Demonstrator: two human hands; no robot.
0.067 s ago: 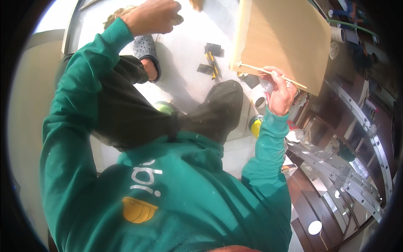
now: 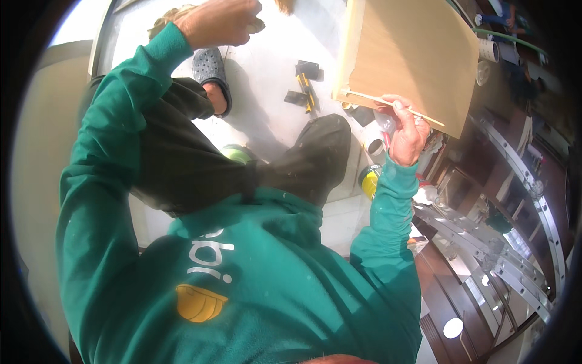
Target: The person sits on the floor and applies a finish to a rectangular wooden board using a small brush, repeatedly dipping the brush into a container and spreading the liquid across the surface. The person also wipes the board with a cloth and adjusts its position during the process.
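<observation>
My right hand is closed around a slim paintbrush with a pale wooden handle. The brush's light tip meets the near left corner of a large tan board, along its paler edge strip. At the upper left, my left hand is raised with its fingers curled in. Whatever those fingers might hold is hidden from me.
On the pale floor between my feet and the board lie black flat blades or scrapers and a yellow-black utility knife. A grey clog is on my foot. To the right stand a yellow-black container and a metal ladder.
The brush tip has shifted very slightly to the right along the board's corner. My left hand is a touch higher; the rest looks the same.
</observation>
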